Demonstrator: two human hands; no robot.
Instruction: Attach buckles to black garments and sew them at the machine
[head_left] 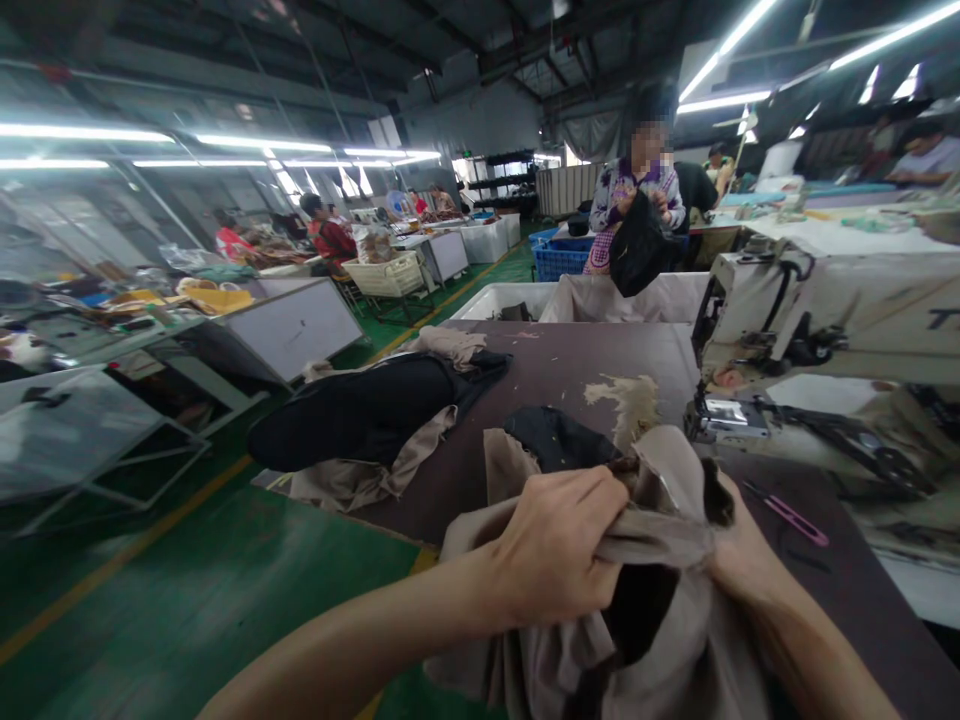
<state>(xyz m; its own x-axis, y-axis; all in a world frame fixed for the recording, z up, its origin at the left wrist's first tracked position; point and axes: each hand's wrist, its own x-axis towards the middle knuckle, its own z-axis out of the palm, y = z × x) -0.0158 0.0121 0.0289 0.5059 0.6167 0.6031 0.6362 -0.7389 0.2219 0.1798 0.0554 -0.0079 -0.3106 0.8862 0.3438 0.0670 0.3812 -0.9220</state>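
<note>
Near the sewing machine (pixel 862 310), left hand (pixel 559 545) clenched on taupe cloth (pixel 694 640), half-hidden right hand (pixel 739 548) apparently likewise.

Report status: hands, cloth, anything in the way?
Left hand gripping bunched beige cloth; right hand holding its other side, fingers mostly hidden. Cloth at near edge of brown tabletop. Pink-handled snips close beside right hand, not visibly blocking.

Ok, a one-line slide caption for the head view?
Left hand and right hand grip taupe cloth at a brown tabletop, near a sewing machine and pink-handled snips.
</note>
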